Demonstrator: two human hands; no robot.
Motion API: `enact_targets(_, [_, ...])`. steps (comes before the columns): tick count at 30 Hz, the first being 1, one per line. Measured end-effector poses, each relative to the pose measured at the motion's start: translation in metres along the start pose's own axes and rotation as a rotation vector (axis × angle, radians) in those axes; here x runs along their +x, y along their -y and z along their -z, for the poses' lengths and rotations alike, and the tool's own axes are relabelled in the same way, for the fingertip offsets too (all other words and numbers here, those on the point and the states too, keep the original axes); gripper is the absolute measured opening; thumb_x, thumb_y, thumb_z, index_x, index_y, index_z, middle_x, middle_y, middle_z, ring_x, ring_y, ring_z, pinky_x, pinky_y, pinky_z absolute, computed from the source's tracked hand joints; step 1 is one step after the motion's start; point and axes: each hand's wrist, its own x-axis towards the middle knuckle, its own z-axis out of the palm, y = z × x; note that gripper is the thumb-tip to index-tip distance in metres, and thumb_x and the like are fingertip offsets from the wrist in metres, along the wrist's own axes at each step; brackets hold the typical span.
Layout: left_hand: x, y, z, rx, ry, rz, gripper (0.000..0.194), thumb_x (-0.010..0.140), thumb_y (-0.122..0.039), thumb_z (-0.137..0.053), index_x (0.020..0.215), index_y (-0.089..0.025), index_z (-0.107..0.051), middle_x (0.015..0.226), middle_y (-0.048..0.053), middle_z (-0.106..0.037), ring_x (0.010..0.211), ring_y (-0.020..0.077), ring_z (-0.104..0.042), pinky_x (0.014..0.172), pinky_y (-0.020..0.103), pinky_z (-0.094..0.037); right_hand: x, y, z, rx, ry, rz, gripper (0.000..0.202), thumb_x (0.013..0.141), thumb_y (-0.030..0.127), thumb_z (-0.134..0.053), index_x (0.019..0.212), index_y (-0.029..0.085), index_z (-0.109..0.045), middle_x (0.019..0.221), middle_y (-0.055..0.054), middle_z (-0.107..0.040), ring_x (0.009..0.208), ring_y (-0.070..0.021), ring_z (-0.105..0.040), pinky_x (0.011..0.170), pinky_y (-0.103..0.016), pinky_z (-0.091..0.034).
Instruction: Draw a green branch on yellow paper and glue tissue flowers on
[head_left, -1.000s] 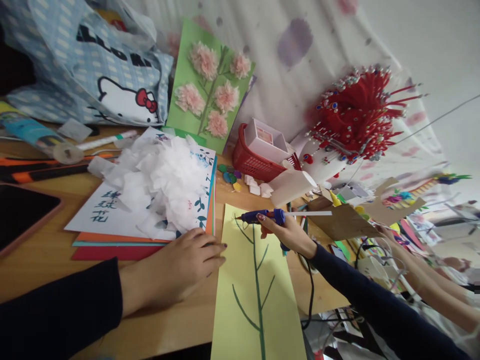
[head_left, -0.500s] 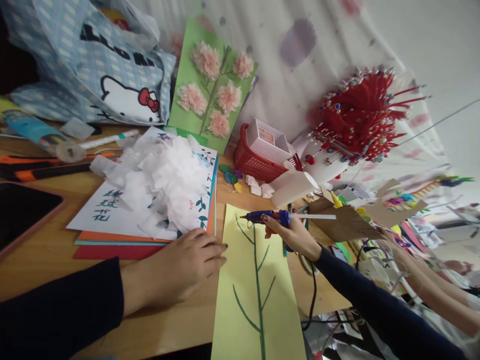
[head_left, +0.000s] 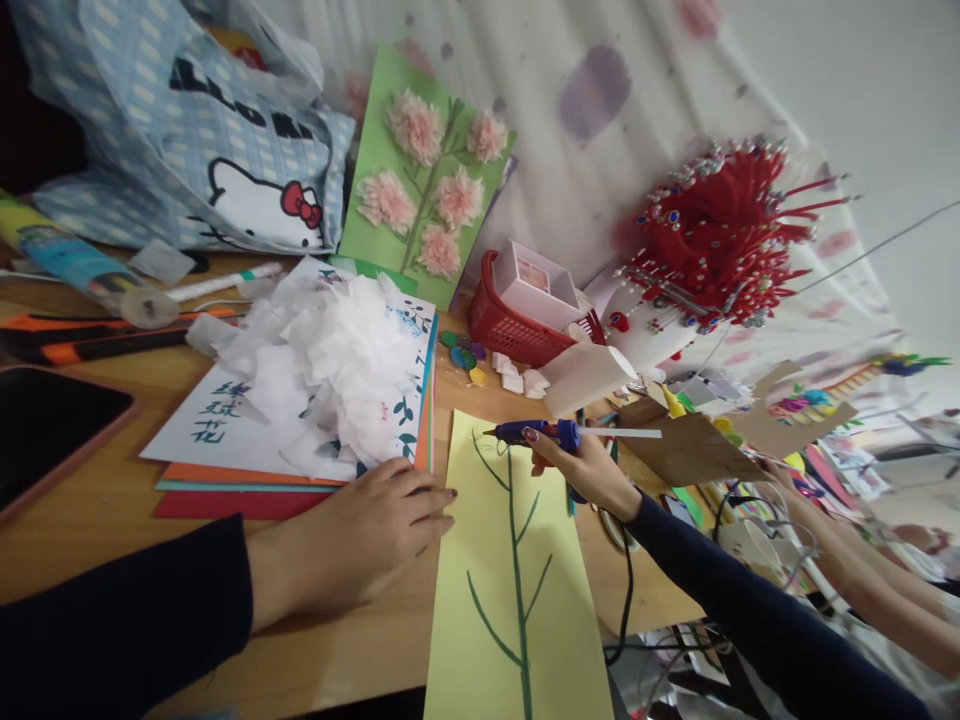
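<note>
In the centre, a blue glue gun (head_left: pixel 536 433) with a white stick; below it, a rectangular yellow paper sheet (head_left: pixel 499 600) patterned with dark-green branching lines. Upper left, a blue-and-white checked fabric bag (head_left: pixel 187 140); upper centre, a rectangular green card (head_left: pixel 367 150) with pink blooms.

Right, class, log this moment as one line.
right hand: holds glue gun, nozzle over yellow sheet | left hand: at its edge | white paper pile: on stacked sheets

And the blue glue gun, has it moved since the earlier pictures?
Yes, slightly rightward in the view: its nozzle was at first by the tip of the top drawn branch, now just right of it.
</note>
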Motion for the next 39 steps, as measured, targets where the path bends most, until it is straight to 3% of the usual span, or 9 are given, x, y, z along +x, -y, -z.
enact_targets(5, [0.000, -0.001, 0.001, 0.015, 0.006, -0.002, 0.034, 0.095, -0.018, -0.054, 0.128, -0.020, -0.063, 0.137, 0.005, -0.063, 0.121, 0.0253, -0.054, 0.105, 0.041, -0.031, 0.003, -0.001, -0.002, -0.002, -0.002, 0.018, 0.048, 0.086, 0.062, -0.057, 0.080, 0.016, -0.070, 0.055, -0.002, -0.058, 0.051, -0.0143, -0.055, 0.048, -0.025, -0.043])
enact_targets(10, [0.000, 0.000, 0.001, 0.013, 0.000, -0.003, 0.036, 0.093, -0.016, -0.056, 0.129, -0.019, -0.062, 0.137, 0.005, -0.063, 0.120, 0.0261, -0.054, 0.104, 0.041, -0.030, 0.006, -0.004, -0.004, -0.003, -0.027, -0.003, 0.051, 0.082, 0.066, -0.058, 0.082, 0.016, -0.067, 0.058, 0.001, -0.054, 0.046, -0.0107, -0.046, 0.041, -0.023, -0.036])
enact_targets(18, [0.000, 0.000, 0.003, 0.014, -0.002, -0.009, 0.035, 0.091, -0.017, -0.060, 0.126, -0.018, -0.064, 0.135, 0.004, -0.064, 0.117, 0.0261, -0.056, 0.101, 0.040, -0.030, 0.008, 0.004, -0.005, -0.072, -0.031, -0.016, 0.055, 0.084, 0.070, -0.051, 0.066, 0.019, -0.058, 0.061, -0.006, -0.068, 0.060, -0.0178, -0.060, 0.058, -0.030, -0.044])
enact_targets(28, [0.001, -0.001, 0.005, 0.022, -0.003, -0.008, 0.032, 0.094, -0.018, -0.059, 0.126, -0.019, -0.064, 0.136, 0.005, -0.064, 0.118, 0.0258, -0.055, 0.102, 0.040, -0.029, 0.016, -0.001, -0.010, -0.089, -0.058, 0.004, 0.053, 0.082, 0.071, -0.056, 0.068, 0.019, -0.056, 0.053, 0.002, -0.053, 0.045, -0.0117, -0.048, 0.043, -0.026, -0.036])
enact_targets(35, [0.000, -0.001, 0.005, 0.017, -0.011, -0.010, 0.031, 0.095, -0.019, -0.058, 0.125, -0.018, -0.065, 0.136, 0.004, -0.064, 0.118, 0.0252, -0.054, 0.103, 0.039, -0.028, 0.014, 0.002, -0.008, -0.112, -0.017, -0.013, 0.056, 0.086, 0.068, -0.053, 0.063, 0.018, -0.061, 0.058, -0.006, -0.067, 0.056, -0.0162, -0.059, 0.053, -0.028, -0.042])
enact_targets(39, [0.000, 0.000, 0.004, 0.022, -0.015, -0.012, 0.033, 0.095, -0.019, -0.058, 0.127, -0.020, -0.063, 0.136, 0.005, -0.064, 0.119, 0.0252, -0.054, 0.103, 0.039, -0.029, 0.014, 0.002, -0.011, -0.113, -0.017, -0.025, 0.055, 0.084, 0.070, -0.055, 0.067, 0.018, -0.062, 0.050, -0.001, -0.057, 0.047, -0.0127, -0.051, 0.046, -0.025, -0.037])
